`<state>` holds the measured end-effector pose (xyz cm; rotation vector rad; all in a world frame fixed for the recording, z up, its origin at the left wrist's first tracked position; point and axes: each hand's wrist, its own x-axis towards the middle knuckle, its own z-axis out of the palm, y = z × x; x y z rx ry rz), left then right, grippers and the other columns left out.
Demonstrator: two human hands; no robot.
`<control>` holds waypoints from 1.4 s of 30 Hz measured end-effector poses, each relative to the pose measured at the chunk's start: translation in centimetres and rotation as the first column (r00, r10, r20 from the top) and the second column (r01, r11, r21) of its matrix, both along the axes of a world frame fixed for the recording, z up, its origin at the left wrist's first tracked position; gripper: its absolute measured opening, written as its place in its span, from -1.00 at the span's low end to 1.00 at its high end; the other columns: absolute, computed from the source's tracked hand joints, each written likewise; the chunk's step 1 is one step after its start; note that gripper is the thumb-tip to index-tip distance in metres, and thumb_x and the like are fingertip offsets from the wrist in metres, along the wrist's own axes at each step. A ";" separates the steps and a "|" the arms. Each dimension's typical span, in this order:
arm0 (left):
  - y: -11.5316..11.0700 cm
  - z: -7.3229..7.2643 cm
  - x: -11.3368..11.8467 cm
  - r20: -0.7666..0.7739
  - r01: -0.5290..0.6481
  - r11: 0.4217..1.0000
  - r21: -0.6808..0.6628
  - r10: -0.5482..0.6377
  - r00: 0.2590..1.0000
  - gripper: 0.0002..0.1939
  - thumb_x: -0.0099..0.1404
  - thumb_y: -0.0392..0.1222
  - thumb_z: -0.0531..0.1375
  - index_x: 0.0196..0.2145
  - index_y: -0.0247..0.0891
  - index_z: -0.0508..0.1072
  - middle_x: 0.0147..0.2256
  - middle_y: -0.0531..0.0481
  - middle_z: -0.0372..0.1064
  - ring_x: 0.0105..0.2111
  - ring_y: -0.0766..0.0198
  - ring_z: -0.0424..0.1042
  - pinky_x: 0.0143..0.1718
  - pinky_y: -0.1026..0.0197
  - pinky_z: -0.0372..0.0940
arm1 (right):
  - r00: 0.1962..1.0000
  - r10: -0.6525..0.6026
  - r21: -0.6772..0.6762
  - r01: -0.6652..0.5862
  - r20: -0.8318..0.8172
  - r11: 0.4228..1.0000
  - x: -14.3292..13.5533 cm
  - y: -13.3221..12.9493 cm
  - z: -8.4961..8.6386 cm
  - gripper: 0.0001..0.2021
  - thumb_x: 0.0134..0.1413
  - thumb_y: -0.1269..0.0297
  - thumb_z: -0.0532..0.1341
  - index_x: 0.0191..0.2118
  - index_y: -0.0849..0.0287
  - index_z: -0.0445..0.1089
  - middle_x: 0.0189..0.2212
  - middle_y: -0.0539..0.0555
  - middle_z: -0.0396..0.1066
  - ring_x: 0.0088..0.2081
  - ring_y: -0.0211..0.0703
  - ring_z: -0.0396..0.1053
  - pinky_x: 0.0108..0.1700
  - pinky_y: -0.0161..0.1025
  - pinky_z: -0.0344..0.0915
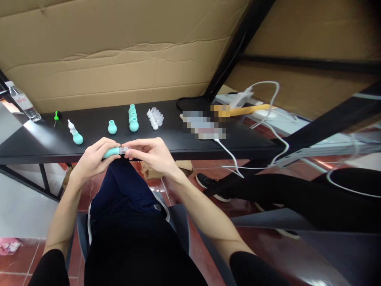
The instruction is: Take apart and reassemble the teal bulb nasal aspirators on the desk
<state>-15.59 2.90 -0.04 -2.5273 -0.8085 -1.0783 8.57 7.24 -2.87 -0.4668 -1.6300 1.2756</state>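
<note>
My left hand (97, 157) is closed round a mint-green rubber bulb (111, 152) at the front edge of the black table. With thumb and fingers, my right hand (150, 153) pinches a clear plastic nozzle (123, 150) that meets the bulb's mouth; how deep it sits I cannot tell. Beyond my left hand lies a bulb aspirator (77, 137) with a white tip fitted. One loose green bulb (112, 127) stands farther along, beside a row of several green bulbs (133, 124). To their right is a cluster of several translucent nozzles (155, 118).
A green-handled pointed tool (56, 116) and a water bottle (25, 103) are at the table's left. A pixelated phone-like device (202, 125) with a white cable (229, 153) lies right. Cardboard (125, 59) walls the back. Another person's black-clad leg (268, 190) extends at right.
</note>
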 end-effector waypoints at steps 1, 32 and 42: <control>0.0 0.0 0.0 -0.002 -0.002 1.000 0.001 0.002 1.000 -0.80 0.59 -0.23 0.32 0.12 -0.22 0.52 -0.06 -0.11 0.60 -0.11 0.20 0.63 -0.06 0.20 0.54 | 1.000 0.001 -0.005 -0.001 -0.004 1.000 -0.1 0.0 0.1 -0.62 0.11 -0.04 0.59 -0.10 0.14 0.79 -0.32 0.10 0.72 -0.34 -0.10 0.63 -0.15 -0.11 0.64; 0.8 -0.8 0.0 0.037 -0.016 1.000 -0.006 0.016 0.999 -0.81 0.58 -0.22 0.32 0.11 -0.21 0.57 -0.05 -0.12 0.64 -0.10 0.18 0.65 -0.05 0.17 0.58 | 0.988 0.126 -0.146 -0.138 -0.088 0.980 -1.0 0.7 -0.2 -0.54 -0.02 -0.10 0.66 -0.17 0.18 0.75 -0.34 0.11 0.71 -0.28 -0.10 0.65 -0.14 -0.13 0.63; 0.8 -0.8 0.1 -0.027 -0.080 0.997 0.011 0.080 0.996 -0.87 0.61 -0.13 0.30 0.01 -0.21 0.58 -0.10 -0.09 0.64 -0.18 0.21 0.62 -0.14 0.18 0.49 | 0.995 0.104 -0.087 -0.104 -0.003 0.991 -1.0 0.8 -0.7 -0.58 0.05 -0.07 0.61 -0.14 0.15 0.67 -0.27 0.09 0.74 -0.26 -0.06 0.68 -0.11 -0.12 0.64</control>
